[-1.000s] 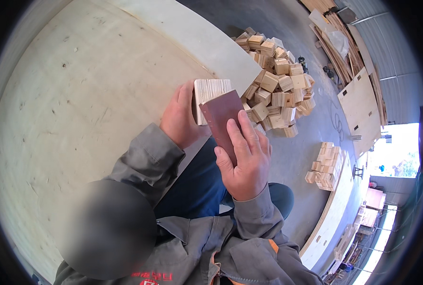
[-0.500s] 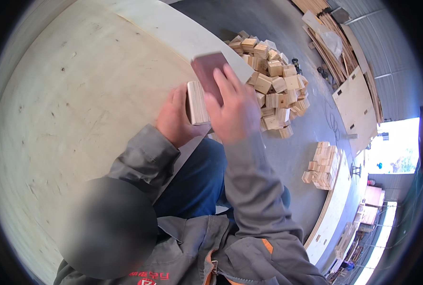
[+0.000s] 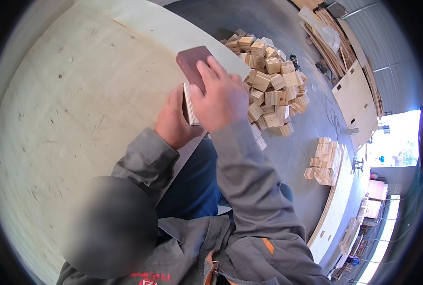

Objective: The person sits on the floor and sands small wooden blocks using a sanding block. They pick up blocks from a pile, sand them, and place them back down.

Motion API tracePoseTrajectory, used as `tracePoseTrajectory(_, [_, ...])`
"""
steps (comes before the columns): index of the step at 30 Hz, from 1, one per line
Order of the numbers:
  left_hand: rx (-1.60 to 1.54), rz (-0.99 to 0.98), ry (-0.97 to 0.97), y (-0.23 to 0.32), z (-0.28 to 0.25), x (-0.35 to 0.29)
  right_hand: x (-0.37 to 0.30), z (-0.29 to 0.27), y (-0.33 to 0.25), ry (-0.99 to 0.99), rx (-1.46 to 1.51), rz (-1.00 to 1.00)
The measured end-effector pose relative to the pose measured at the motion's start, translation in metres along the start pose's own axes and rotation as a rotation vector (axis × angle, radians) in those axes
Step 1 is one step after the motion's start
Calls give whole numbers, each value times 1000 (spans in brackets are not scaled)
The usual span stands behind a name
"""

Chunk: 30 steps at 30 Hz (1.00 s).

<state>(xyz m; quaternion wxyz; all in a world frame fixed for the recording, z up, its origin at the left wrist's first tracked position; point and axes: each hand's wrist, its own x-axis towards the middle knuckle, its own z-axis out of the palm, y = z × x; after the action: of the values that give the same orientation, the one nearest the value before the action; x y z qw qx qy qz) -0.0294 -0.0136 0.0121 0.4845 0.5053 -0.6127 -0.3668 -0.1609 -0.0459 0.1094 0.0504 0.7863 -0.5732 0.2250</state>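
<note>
My left hand (image 3: 174,122) grips a pale plywood block (image 3: 189,107) from its left side, thumb and fingers wrapped round it. The block stands upright near the edge of a large plywood panel (image 3: 78,128). In my right hand (image 3: 224,100) is a reddish-brown sanding block (image 3: 190,62), its flat face slanting up past the fingers. The right hand lies against the plywood block and covers part of it. Where the sanding block meets the wood is hidden by my fingers.
On the floor to the right lies a heap of wooden blocks (image 3: 270,78). Farther right, a neater stack of blocks (image 3: 323,162) stands by a long board (image 3: 332,209). Boards (image 3: 359,99) lean against the far wall. My knee (image 3: 192,185) is beside the panel's edge.
My right hand has moved left with the sanding block, across the top of the plywood block. Less of the plywood block's side shows. My left hand has barely shifted.
</note>
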Motion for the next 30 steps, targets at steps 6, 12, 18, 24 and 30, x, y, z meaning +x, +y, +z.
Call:
tracePoseTrajectory(6, [135, 130, 57, -5, -3, -3, -10, 7, 2, 23, -5, -27])
tracePoseTrajectory(12, [83, 163, 67, -2, 2, -4, -118, -51, 12, 42, 77, -51])
tracePoseTrajectory(18, [54, 143, 83, 5, 1, -7, -91, -35, 22, 72, 105, -58])
tracePoseTrajectory(24, [77, 134, 97, 4, 6, -1, 11, 15, 60, 61, 182, 52])
tracePoseTrajectory(30, [105, 103, 3, -1, 3, 0, -58, -10, 56, 120, 206, -12])
